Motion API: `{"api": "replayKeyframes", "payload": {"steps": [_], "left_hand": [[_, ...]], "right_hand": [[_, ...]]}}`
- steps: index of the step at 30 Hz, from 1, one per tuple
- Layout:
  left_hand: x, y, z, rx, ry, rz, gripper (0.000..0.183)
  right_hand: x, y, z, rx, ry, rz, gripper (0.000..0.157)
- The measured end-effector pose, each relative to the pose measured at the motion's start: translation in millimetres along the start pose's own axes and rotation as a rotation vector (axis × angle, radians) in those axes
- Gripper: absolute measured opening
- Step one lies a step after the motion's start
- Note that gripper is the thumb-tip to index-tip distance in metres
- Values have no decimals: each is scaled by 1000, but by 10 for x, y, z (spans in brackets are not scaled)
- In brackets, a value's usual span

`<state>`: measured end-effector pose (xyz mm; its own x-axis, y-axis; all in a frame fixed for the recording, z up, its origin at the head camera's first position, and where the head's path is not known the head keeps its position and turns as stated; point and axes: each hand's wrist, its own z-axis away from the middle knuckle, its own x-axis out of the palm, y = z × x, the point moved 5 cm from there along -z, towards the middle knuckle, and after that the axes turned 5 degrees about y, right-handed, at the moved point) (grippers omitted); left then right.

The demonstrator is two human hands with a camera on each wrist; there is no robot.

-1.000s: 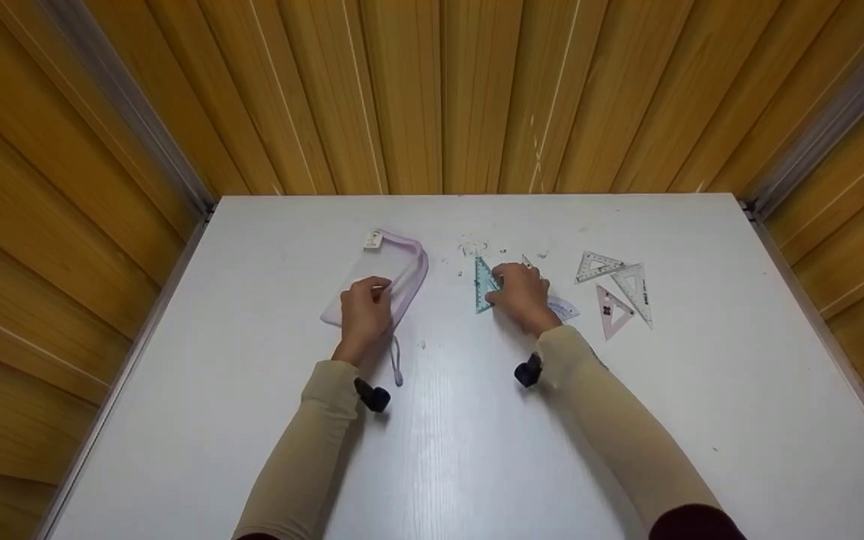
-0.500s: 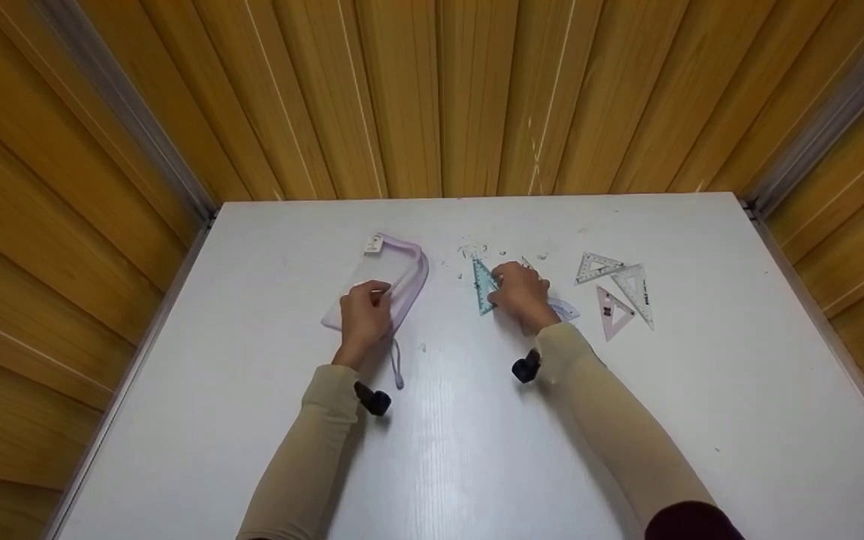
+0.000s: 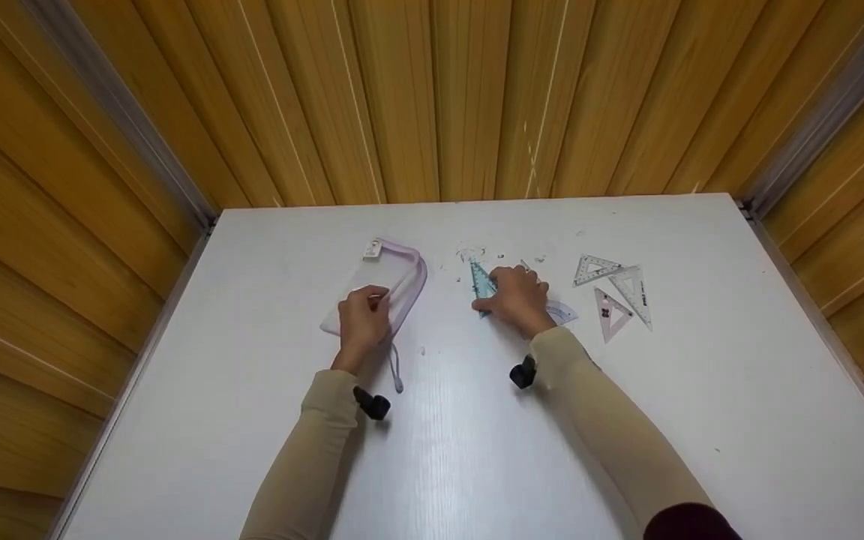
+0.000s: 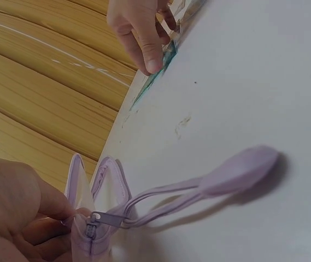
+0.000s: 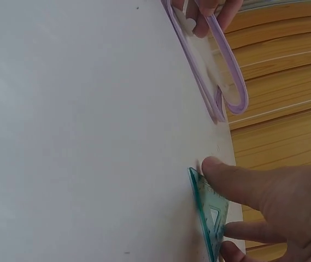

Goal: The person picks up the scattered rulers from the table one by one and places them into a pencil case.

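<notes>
A clear zip pouch with lilac trim lies left of centre. My left hand pinches its edge beside the zip, between thumb and fingers. In the left wrist view the pouch mouth gapes, and a lilac strap hangs from the zip pull. My right hand grips a teal triangular set square, thumb at one corner and fingers along the far side. The set square is tilted up from the table in the right wrist view. Under that hand, a bluish protractor and another clear piece are partly hidden.
To the right lie two clear set squares, one behind and a longer one, plus a pinkish set square. Small dark marks dot the white table. Wood-look panels rise behind it.
The right thumb has shifted left and nearer along the teal set square, covering more of its near end. The left hand still pinches the pouch edge. The head view has tilted slightly.
</notes>
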<state>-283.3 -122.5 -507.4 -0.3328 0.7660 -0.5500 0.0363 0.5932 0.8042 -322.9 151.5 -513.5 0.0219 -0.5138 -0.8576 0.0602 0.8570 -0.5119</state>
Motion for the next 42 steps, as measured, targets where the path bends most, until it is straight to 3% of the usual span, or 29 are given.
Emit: {"api": "replayKeyframes", "payload": {"steps": [18,26,36,42], "left_hand": [[-12,3,27,1,1,3,17],[-28,-25,18,-27,20,41,16],[-72,-95,-12,-107,33,156,16],[-84,-118,-21,-158,12,261,20]], "right_hand": [[-20,5,-32,6,13,-60,66],[-50,15,-51,4,-26,-206,56],[-170,60,-59,7,-50,-201,52],[-217,150,-76,18,-82,-286,46]]}}
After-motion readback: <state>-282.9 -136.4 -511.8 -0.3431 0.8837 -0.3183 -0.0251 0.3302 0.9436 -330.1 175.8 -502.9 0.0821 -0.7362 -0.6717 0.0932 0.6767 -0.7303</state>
